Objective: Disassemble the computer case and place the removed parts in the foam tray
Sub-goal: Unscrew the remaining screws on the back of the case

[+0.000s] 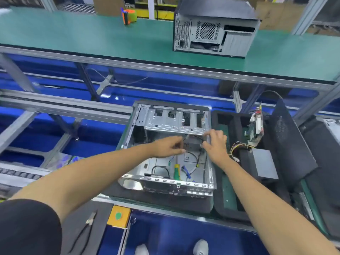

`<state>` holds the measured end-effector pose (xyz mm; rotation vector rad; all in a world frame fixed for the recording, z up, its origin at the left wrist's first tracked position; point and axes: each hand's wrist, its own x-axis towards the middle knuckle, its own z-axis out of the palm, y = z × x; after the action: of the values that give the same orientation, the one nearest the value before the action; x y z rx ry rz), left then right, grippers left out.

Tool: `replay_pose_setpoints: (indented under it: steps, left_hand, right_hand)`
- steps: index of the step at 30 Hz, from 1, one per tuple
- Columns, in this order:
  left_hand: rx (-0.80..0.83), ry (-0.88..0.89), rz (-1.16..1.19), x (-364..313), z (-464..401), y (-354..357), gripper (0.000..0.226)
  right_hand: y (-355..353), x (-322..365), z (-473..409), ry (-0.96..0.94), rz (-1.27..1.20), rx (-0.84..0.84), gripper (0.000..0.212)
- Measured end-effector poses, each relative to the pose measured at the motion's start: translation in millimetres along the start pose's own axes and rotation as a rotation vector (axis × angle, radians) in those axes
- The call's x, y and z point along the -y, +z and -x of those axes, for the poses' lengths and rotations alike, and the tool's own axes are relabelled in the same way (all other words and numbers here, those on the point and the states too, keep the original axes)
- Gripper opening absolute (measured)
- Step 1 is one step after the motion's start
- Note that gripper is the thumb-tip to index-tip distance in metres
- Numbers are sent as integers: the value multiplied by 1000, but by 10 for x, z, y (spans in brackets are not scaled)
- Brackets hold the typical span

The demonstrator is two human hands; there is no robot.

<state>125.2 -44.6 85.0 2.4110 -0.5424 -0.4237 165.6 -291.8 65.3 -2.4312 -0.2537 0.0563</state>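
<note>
An open computer case (147, 181) lies on its side in front of me, its bare metal inside showing. Both my hands reach into its upper middle, just below the drive cage (174, 120). My left hand (169, 147) pinches a thin black cable with curled fingers. My right hand (215, 142) grips something small at the case's right wall; what it holds is hidden by the fingers. Loose cables and a green-and-yellow screwdriver (177, 171) lie on the case floor. The black foam tray (230, 208) stands right of the case, holding a power supply (265, 165) and a circuit board (254, 129).
A second, closed computer case (213, 32) stands on the green upper shelf (92, 37), with an orange-and-green object (128, 15) further left. Pliers (88, 225) lie on the grey mat at bottom left, beside a yellow button box (118, 217). A black side panel (288, 140) leans over the tray's right part.
</note>
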Motion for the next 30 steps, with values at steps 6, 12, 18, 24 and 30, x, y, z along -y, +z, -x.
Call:
replay_pose_setpoints:
  steps: [6, 12, 18, 24, 30]
  left_hand:
    - [445, 143, -81, 41, 798, 208, 57]
    - [279, 244, -440, 110, 979, 359, 51]
    - [255, 212, -372, 315, 868, 151, 49]
    - [226, 199, -370, 636, 751, -97, 45]
    - [173, 183, -349, 706, 692, -64, 50]
  right_hand:
    - [189, -61, 379, 461, -619, -95, 37]
    - [197, -46, 410, 537, -483, -6, 39]
    - [180, 117, 149, 548, -509, -2, 46]
    - [160, -18, 99, 566, -859, 83, 47]
    - [484, -494, 518, 514, -228, 20, 46]
